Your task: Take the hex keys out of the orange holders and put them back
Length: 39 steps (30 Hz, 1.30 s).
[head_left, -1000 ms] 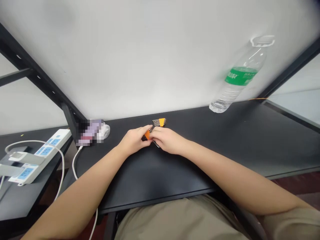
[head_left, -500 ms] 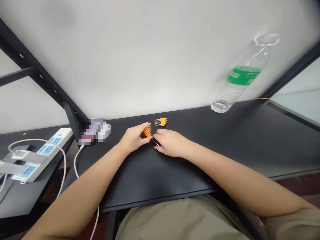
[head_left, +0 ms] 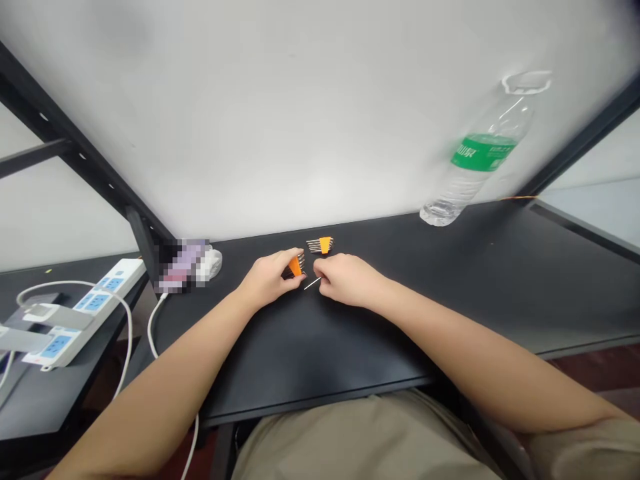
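An orange holder with several metal hex keys [head_left: 295,266] is gripped between the thumb and fingers of my left hand [head_left: 267,280]. To its right, my right hand [head_left: 347,280] is closed on a single thin metal key [head_left: 313,283], whose shaft points down and left from the fingers. A second orange holder with several metal keys [head_left: 325,245] lies on the black table [head_left: 310,353], just beyond both hands, and neither hand touches it.
A large clear bottle with a green label [head_left: 483,153] stands at the back right against the wall. At the left are a white power strip [head_left: 90,310], white cables and a partly blurred purple item [head_left: 187,261] beside a white object [head_left: 214,262].
The fingers of my right hand have curled closed, and the key in them has swung to a new angle and shows more clearly. My left hand keeps its hold on the orange holder.
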Each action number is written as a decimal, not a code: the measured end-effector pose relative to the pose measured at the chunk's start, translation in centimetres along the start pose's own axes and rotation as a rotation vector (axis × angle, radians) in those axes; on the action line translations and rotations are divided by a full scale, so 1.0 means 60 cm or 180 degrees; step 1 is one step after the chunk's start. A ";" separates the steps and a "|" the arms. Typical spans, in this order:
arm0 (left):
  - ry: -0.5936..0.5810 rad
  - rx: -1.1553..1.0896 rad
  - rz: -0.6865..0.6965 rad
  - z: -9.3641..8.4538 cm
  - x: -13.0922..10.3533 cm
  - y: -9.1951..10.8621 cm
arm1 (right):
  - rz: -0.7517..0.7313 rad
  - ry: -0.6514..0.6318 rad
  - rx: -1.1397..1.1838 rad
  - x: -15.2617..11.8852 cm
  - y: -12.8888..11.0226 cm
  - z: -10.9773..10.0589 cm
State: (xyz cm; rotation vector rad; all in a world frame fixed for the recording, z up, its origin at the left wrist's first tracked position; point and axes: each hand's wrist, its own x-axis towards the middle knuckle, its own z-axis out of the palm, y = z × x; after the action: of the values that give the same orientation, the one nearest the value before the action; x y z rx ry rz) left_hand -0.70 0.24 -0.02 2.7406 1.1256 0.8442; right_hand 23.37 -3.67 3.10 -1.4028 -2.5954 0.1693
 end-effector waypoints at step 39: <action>-0.0185 -0.0168 -0.0086 -0.002 -0.003 0.006 | -0.0603 0.0564 0.0519 0.007 0.010 -0.001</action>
State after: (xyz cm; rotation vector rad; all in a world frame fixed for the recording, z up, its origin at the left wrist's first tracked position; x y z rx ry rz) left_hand -0.64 -0.13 0.11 2.6830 1.1108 0.7743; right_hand 23.65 -2.99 3.09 -1.0606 -2.4873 0.2132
